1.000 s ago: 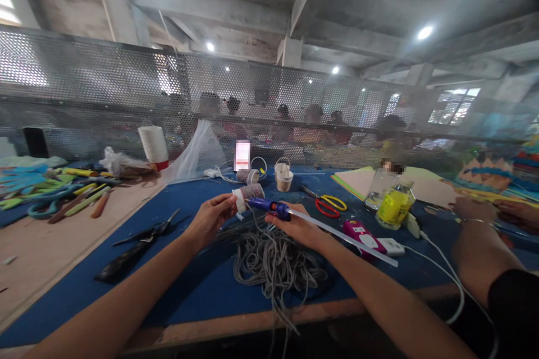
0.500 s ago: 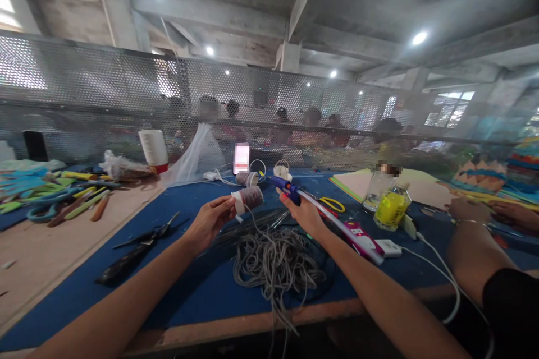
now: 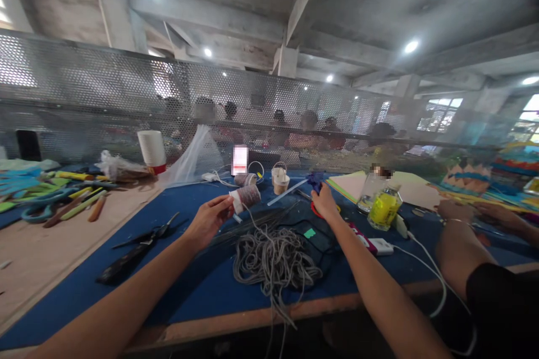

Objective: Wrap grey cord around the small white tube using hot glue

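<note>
A small cup wrapped in grey cord [image 3: 250,196], white at its near end, is held by my left hand [image 3: 213,217] between thumb and fingers. From it the cord runs down to a loose grey heap [image 3: 275,261] on the blue table. My right hand [image 3: 326,202] is closed on a dark blue glue gun [image 3: 315,181], with a clear glue stick [image 3: 288,192] pointing toward the lower left. Behind the held cup stand another cord-wrapped cup [image 3: 244,180] and a small pale basket with a handle [image 3: 280,182].
Black pliers [image 3: 145,247] lie left, beside scissors [image 3: 48,205] and coloured tools. A lit phone [image 3: 240,160], paper cups [image 3: 152,150], a yellow bottle [image 3: 384,208] and a white adapter [image 3: 381,246] stand around. Another person's arms [image 3: 455,235] are at right.
My right hand has moved right and away from the held cup, turning the glue gun so its stick now points left. The pale basket shows more fully. My left hand barely moved.
</note>
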The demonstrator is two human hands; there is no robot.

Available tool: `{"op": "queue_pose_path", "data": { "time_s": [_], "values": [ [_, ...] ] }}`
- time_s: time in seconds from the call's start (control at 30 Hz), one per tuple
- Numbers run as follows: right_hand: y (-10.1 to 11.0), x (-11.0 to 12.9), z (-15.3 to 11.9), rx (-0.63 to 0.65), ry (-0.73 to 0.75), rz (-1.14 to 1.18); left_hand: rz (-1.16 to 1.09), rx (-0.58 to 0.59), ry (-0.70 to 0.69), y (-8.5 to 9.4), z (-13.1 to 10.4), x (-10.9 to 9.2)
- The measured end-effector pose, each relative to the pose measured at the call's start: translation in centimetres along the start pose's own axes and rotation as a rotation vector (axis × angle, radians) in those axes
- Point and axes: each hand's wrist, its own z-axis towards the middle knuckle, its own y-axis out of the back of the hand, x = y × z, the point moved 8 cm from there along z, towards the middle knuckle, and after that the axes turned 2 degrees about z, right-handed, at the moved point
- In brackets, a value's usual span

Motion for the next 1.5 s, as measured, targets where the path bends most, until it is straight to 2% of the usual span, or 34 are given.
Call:
{"op": "queue_pose_path", "data": {
  "time_s": [0.2, 0.43, 0.6, 0.7, 0.77, 0.9, 0.97, 1.0, 1.1, 1.13, 1.23, 1.4, 1.5],
  "values": [
    [-1.2, -1.3, -0.5, 0.062, -0.002, -0.187, -0.028, 0.013, -0.02, 0.2, 0.3, 0.0],
    [-2.7, -1.0, -1.4, 0.104, 0.065, -0.331, -0.02, 0.05, -0.005, -0.4, 0.0, 0.3],
    [-1.4, 0.1, -2.3, 0.068, 0.097, -0.366, -0.023, 0.058, -0.002, -0.7, -0.1, 0.1],
    [-0.5, 1.9, -2.5, 0.044, 0.151, -0.161, -0.025, 0.069, 0.003, -0.9, -0.2, 0.1],
    [-1.2, 4.1, -2.9, 0.129, 0.222, 0.059, -0.027, 0.074, -0.001, -1.1, -0.3, 0.0],
    [-4.1, 9.5, -5.5, 0.393, 0.334, 0.26, -0.035, 0.075, -0.01, -1.1, -0.5, -0.2],
    [-5.9, 12.1, -8.0, 0.649, 0.289, 0.584, -0.03, 0.058, -0.009, -0.9, -0.5, -0.1],
    [-6.4, 13.2, -9.2, 0.735, 0.263, 0.674, -0.027, 0.047, -0.009, -0.8, -0.4, -0.1],
    [-7.6, 15.0, -12.1, 0.906, 0.196, 0.775, -0.022, 0.013, -0.007, -0.4, -0.4, 0.0],
    [-7.7, 15.3, -12.5, 0.92, 0.197, 0.797, -0.02, 0.009, -0.004, -0.4, -0.4, 0.0],
    [-7.6, 15.4, -12.4, 0.819, 0.258, 0.785, -0.008, 0.03, -0.011, -0.8, -0.5, -0.1],
    [-5.0, 15.2, -11.3, 0.385, 0.508, 0.453, 0.063, -0.011, 0.0, -0.8, -0.6, 0.0],
    [-3.4, 15.8, -11.7, 0.217, 0.648, 0.288, 0.11, 0.013, -0.016, -1.1, -0.6, 0.0]
  ]
}}
